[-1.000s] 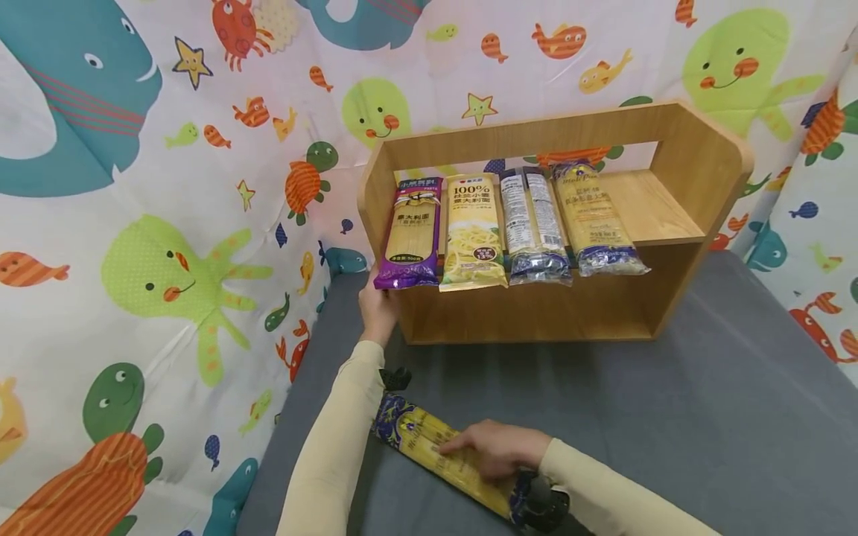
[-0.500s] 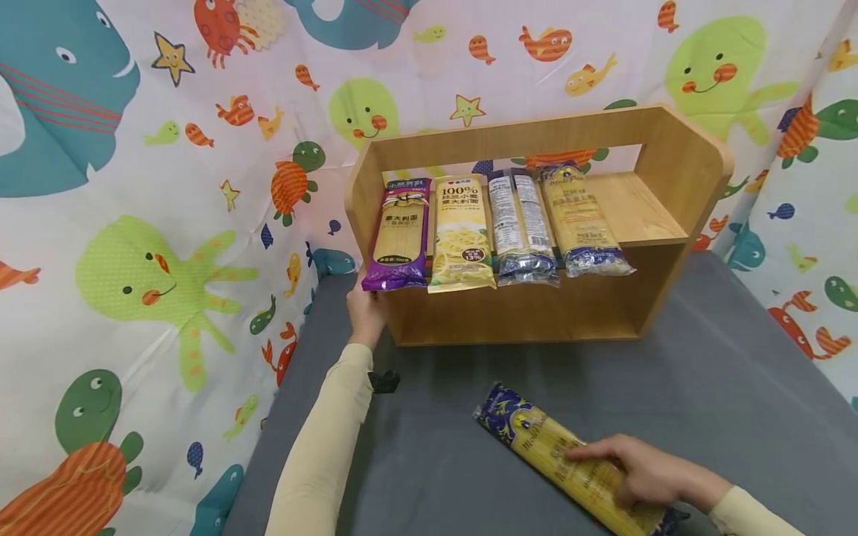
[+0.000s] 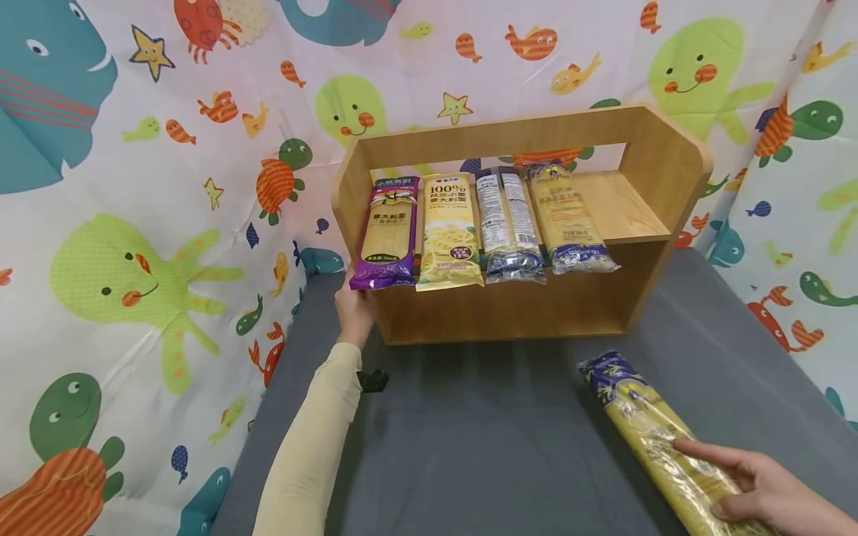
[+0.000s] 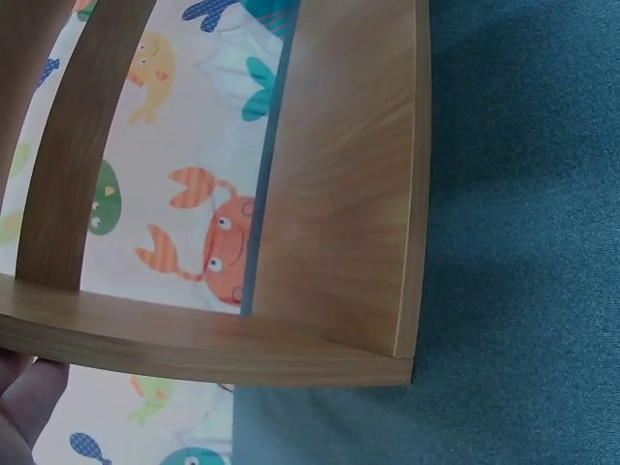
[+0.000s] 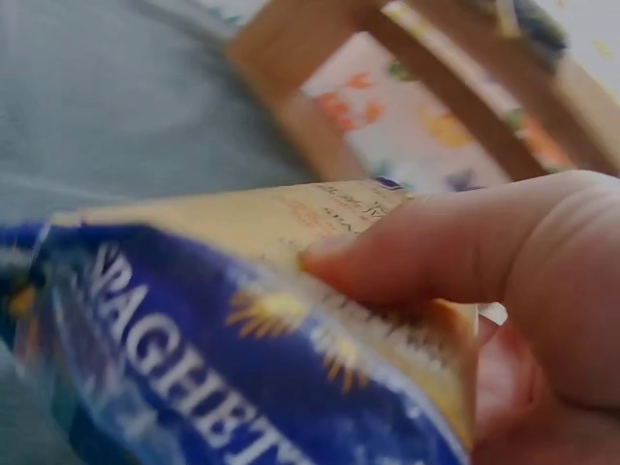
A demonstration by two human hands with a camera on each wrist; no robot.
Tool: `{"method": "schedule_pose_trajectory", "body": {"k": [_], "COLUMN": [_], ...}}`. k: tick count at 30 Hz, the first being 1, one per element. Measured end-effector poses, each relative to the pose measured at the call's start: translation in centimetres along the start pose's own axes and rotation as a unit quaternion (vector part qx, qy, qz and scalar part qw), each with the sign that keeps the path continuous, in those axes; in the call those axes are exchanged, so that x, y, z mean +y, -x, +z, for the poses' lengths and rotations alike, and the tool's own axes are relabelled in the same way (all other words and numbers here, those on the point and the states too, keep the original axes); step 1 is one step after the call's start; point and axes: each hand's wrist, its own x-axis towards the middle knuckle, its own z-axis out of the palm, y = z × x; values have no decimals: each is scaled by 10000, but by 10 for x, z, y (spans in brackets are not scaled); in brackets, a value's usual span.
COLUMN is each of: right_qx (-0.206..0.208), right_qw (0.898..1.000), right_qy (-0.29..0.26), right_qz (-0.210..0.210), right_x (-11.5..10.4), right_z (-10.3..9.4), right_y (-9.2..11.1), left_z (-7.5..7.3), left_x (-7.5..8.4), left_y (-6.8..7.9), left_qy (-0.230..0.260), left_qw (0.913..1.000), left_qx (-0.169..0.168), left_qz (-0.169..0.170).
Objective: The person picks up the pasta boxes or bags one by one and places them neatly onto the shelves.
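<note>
My right hand (image 3: 764, 487) grips a yellow and blue pack of spaghetti (image 3: 646, 428) at the lower right of the head view, its far end tilted toward the shelf. In the right wrist view the thumb (image 5: 417, 247) lies across the film, and "SPAGHETTI" lettering shows on the blue end. My left hand (image 3: 355, 316) holds the left side of a wooden shelf (image 3: 516, 309); part of it is hidden behind the panel and a purple pasta pack (image 3: 387, 238). In the left wrist view, fingers (image 4: 34, 402) show against the panel's edge.
On the upper tier, a yellow pasta pack (image 3: 450, 231), a dark blue and clear pack (image 3: 509, 223) and another yellow and blue pack (image 3: 570, 216) lie side by side. Bare upper board (image 3: 623, 205) shows right of them. A grey cloth (image 3: 469, 447) covers the table; a printed curtain (image 3: 255, 59) hangs behind.
My right hand has moved right with the spaghetti pack, from beside the left forearm to the lower right. The left hand stays at the shelf's side; the head view has shifted slightly right.
</note>
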Motion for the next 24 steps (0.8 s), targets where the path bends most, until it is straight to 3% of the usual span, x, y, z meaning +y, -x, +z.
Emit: {"method": "schedule_pose_trajectory", "body": {"k": [4, 6, 8, 11, 15, 19, 22, 24], "right_qx": [150, 143, 64, 22, 675, 1936, 2745, 3183], "right_qw": [9958, 9938, 9950, 9906, 9623, 9445, 9314, 9199], "right_qy": [49, -12, -217, 484, 1982, 2573, 2379, 2225], "right_qz": [-897, -1100, -970, -1278, -1736, -648, 246, 541], "right_x": [-25, -43, -65, -92, -134, -190, -227, -244], "right_z": [-6, -9, -16, -29, -43, -34, -14, -1], "right_y": [20, 28, 35, 39, 38, 25, 2, -17], "left_z": [-3, -4, -5, -6, -7, -9, -9, -9], "left_x": [-3, -5, -6, -6, -6, -4, -3, -3], "left_y": [-3, -4, -5, -6, -7, -6, -5, -4], "left_qy": [-43, -61, -64, -87, -153, -160, -126, -109], "left_qw": [9999, 9999, 9999, 9998, 9997, 9997, 9998, 9999], "left_qx": [80, 117, 123, 114, 100, 124, 97, 74], "left_qz": [82, 90, 91, 125, 149, 138, 118, 95]}}
